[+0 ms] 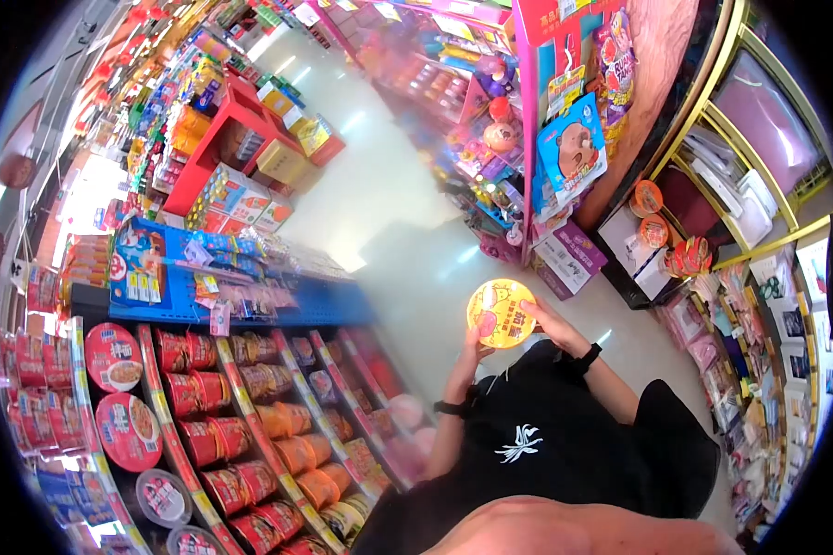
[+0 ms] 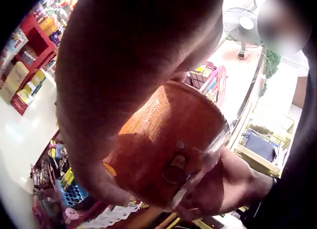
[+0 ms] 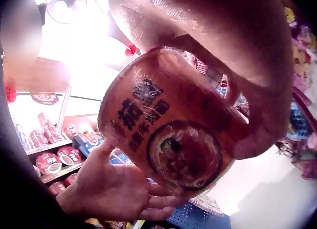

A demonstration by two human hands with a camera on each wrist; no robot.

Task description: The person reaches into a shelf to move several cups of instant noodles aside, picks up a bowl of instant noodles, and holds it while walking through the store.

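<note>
1 cup (image 1: 503,316), clasped between the left hand (image 1: 477,351) and right hand (image 1: 557,326), is aloft right of the shelf (image 1: 241,393); lifting looks done, setting down apparently remains.

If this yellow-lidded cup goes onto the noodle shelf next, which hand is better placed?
Probably the left hand: it holds the yellow-lidded cup on the side nearer the noodle shelf. The right hand holds the far side, so it would likely have to reach across.
</note>
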